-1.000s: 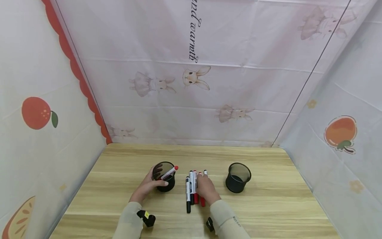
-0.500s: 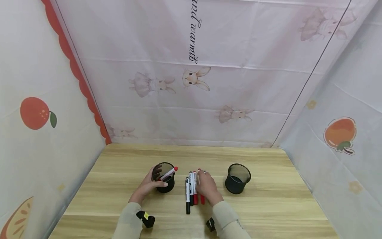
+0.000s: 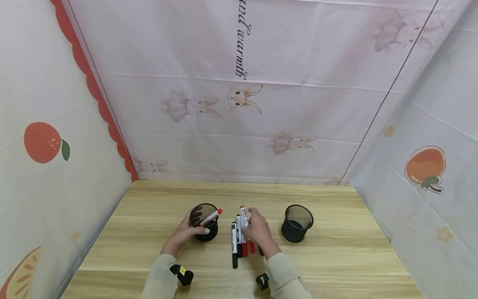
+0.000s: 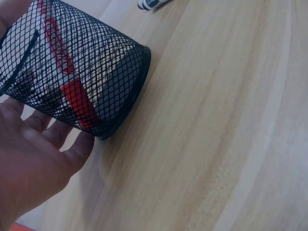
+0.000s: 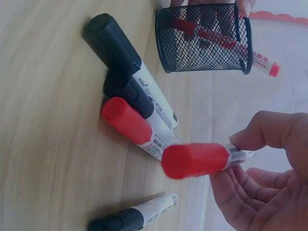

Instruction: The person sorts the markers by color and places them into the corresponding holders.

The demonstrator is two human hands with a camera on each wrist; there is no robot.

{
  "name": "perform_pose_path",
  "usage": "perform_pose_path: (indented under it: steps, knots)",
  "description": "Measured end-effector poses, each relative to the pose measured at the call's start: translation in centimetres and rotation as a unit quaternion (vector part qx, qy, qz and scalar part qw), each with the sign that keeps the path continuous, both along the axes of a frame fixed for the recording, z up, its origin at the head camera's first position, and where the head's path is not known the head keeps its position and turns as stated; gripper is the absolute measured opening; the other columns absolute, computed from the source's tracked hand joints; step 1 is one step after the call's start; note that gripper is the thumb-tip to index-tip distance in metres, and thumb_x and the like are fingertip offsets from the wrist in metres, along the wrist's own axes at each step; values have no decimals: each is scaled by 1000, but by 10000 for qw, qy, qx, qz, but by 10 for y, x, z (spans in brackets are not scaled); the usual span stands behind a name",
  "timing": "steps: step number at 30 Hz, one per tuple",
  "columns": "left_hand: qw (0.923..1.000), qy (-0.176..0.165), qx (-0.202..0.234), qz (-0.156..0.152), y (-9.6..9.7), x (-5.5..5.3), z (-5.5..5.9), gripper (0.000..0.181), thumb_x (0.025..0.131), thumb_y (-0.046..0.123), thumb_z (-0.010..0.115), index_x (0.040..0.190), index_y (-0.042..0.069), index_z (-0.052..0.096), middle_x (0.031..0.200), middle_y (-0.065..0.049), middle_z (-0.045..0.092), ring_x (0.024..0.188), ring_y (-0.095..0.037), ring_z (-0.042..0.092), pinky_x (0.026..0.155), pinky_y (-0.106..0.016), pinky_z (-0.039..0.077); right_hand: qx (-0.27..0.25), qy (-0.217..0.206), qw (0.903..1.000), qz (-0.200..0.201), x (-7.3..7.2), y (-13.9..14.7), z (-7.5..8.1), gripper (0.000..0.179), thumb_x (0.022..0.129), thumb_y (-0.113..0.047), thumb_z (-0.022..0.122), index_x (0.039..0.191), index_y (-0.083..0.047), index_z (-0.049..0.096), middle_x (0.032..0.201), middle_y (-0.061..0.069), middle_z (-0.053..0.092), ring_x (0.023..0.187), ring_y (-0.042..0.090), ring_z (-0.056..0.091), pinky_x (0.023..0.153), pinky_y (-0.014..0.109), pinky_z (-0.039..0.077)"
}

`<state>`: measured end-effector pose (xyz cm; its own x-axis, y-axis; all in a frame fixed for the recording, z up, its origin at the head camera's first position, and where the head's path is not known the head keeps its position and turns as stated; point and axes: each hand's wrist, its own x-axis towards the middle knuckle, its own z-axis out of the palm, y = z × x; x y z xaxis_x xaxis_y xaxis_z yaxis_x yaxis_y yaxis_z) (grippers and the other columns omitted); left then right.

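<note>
My left hand [image 3: 183, 233] holds a black mesh pen cup [image 3: 207, 234] around its side, thumb at the front. A red marker [image 5: 262, 62] leans inside that cup, its end sticking out over the rim. My right hand [image 3: 259, 228] pinches another red marker [image 5: 197, 160] between thumb and fingers, raised off the table and tilted. Below it lie a red marker [image 5: 127, 120] and two black markers [image 3: 234, 245] [image 5: 129, 94], side by side. A third black marker [image 5: 120, 219] lies apart from these, partly hidden by the right hand in the head view.
A second black mesh pen cup [image 3: 296, 226] stands to the right of my right hand, with no marker visible in it. The wooden table [image 3: 336, 257] meets printed cloth walls [image 3: 209, 158] at the back and sides.
My right hand has taken hold of the red marker among the row and lifted it, its upper end swinging left. The left hand and its cup stay in place.
</note>
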<state>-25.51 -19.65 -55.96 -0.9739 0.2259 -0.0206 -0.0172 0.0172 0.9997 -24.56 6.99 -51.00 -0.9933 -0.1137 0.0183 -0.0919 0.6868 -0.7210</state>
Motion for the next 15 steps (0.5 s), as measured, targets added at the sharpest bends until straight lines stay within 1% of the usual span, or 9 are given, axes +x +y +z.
perform_pose_path:
  steps: [4,8,11,15]
  knots:
    - [10000,9,-8,-20,0,-1,1,91,71,5,77,145,7,22,144,-24,23,132,-39,20,105,-53,19,-246,35,9997,29,0,-1,3,63,72,0,71,130,-1,45,84,5,54,65,16,52,54,30,45]
    - [10000,-21,-94,8,-1,-1,2,91,71,7,78,145,8,24,144,-23,25,133,-37,22,105,-51,20,-680,96,9976,63,2,-1,5,57,75,0,68,128,-2,48,82,6,53,62,16,52,50,29,45]
    - [9999,-42,-154,25,-1,-1,3,91,71,9,78,144,8,25,144,-22,25,132,-37,22,105,-52,21,-983,264,9948,29,3,-1,7,56,74,2,67,127,-1,48,81,6,52,63,16,51,49,29,45]
    - [9998,-111,-190,25,0,2,3,91,71,7,78,144,7,25,144,-23,26,132,-37,22,104,-52,21,-1347,414,9900,-50,6,-2,5,53,73,4,65,123,0,48,81,6,51,67,17,50,52,28,45]
